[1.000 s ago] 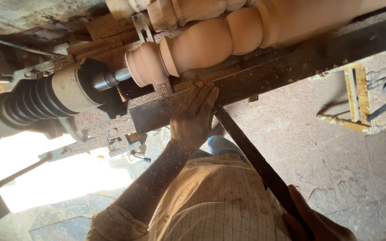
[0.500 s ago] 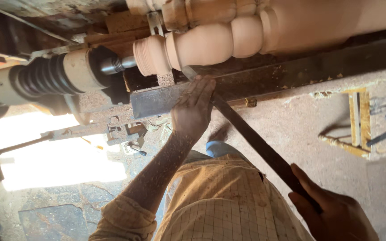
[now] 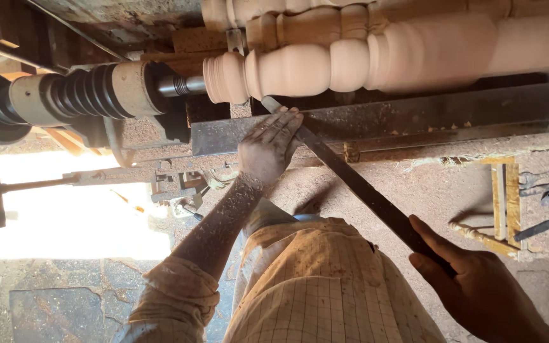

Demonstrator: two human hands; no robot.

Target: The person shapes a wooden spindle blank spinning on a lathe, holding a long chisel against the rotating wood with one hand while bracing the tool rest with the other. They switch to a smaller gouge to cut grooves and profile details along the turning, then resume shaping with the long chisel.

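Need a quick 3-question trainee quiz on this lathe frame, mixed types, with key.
1. True or false: the left hand lies on the long chisel at the metal tool rest.
2. Which hand grips the chisel's near end? A) left B) right
3. Fill in: the chisel tip points at a groove in the turned wooden ____.

Key: 1 true. 2 B, the right hand. 3 spindle.

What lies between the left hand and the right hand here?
In the head view, the long dark chisel spans the stretch: the left hand presses it near the tip, and the right hand grips its rear end.
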